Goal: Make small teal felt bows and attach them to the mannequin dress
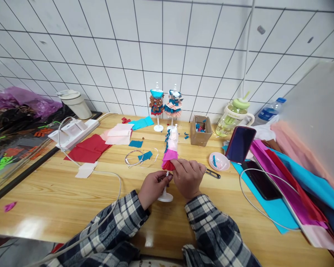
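Observation:
A miniature dress form stands before me on a round white base, dressed in pale pink, with a teal ruffle along one side. Its skirt has a magenta layer above a pleated red hem. My left hand is closed, pinching the white stem below the hem. Closed at the hem's right side is my right hand, its fingertips partly hidden. A dark slim metal tool juts out beside its little finger; whether the hand grips it I cannot tell.
Two dressed forms stand by the tiled wall. A cardboard box, pink dish, propped phone and drink jug are right. Red cloth and a power strip lie left; a white cable crosses my left sleeve.

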`<state>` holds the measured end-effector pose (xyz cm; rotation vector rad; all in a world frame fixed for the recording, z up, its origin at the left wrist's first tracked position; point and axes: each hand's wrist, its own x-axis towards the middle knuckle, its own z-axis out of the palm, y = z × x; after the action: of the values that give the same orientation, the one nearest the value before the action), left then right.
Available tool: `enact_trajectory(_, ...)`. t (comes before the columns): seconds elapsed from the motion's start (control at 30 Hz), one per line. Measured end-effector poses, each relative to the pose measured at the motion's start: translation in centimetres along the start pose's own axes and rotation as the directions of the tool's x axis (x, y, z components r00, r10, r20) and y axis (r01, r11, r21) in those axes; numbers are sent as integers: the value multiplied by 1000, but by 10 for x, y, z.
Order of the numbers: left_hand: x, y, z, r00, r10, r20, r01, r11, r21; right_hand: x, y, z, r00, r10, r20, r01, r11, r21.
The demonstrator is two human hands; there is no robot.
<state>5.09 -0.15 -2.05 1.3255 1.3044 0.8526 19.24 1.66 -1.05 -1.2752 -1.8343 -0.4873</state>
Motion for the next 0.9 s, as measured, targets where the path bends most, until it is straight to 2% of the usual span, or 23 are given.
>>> enact_trajectory(0.27,1,-1,-2,996,82,-33,-79,994,79,2,-1,-3,1000,-1,9,1,1000,-27)
enact_trajectory(0.5,-2,-5,-6,980,169,-103,-143,964,224,-3,-1,1,999,-12,53,13,1000,-18)
enact_trajectory(0.6,-1,-1,-3,986,125,-107,-104,978,182,-4,-1,-1,999,-29,36,30,999,-21)
enact_trajectory(0.73,-1,6,0,998,4,-70,-2,999,37,-5,-1,-2,1000,-24,-13,23,1000,-8)
enact_trajectory(0.9,-2,8,1,999,-35,-26,33,998,-57,-7,0,1,998,22,-51,-20,999,26)
